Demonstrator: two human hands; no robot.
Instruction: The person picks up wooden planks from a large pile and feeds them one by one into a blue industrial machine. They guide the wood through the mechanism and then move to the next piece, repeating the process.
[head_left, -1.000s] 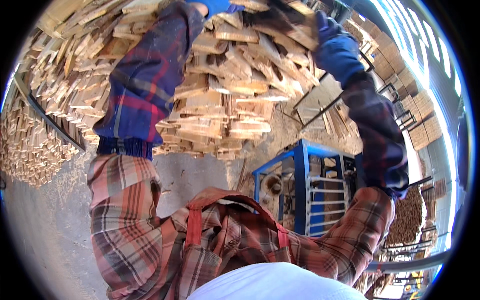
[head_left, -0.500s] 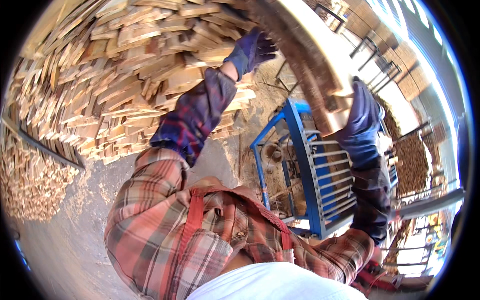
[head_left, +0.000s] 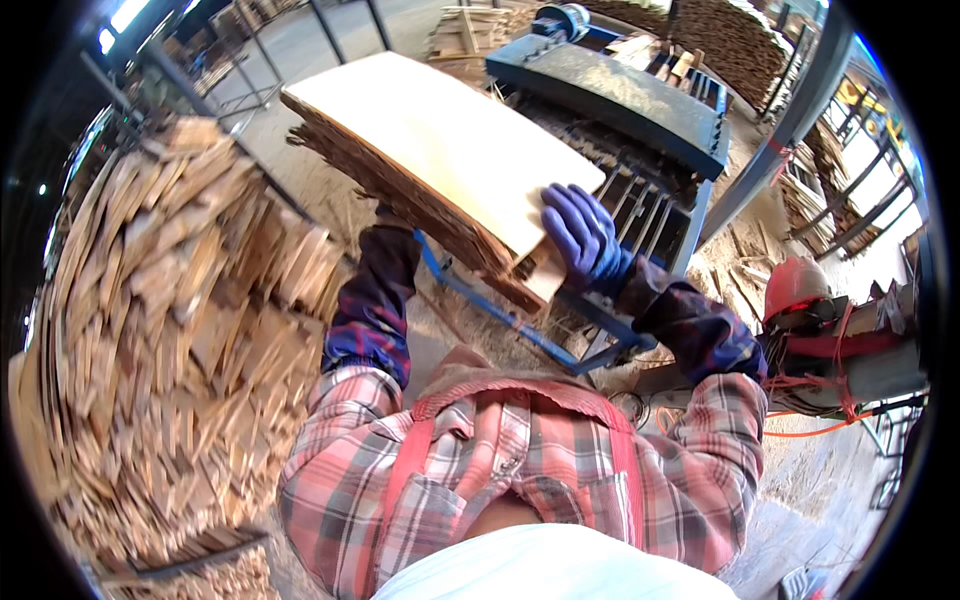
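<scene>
Thick, rough-edged wooden boards [head_left: 440,150] with a pale, smooth top slant across in front of me, raised between my hands. My right hand [head_left: 585,235], in a blue-purple glove, grips their near right end, its fingers laid over the top corner. Under the barky side edge, my left hand [head_left: 388,216] supports them; its fingers are hidden beneath. Just beyond and below the boards stands a blue machine [head_left: 610,105] with a metal roller bed [head_left: 645,215], partly covered by them.
A large heap of split wood pieces [head_left: 190,330] rises at my left. More stacked wood [head_left: 700,40] stands at the back. On the right are a grey steel post [head_left: 790,130], a red rounded object [head_left: 797,288] and an orange cable [head_left: 810,433]. Wood scraps litter the floor.
My view has turned. My left hand, open and apart from the boards before, is now under them. The boards appear swung to the left, with my right hand still at their near end.
</scene>
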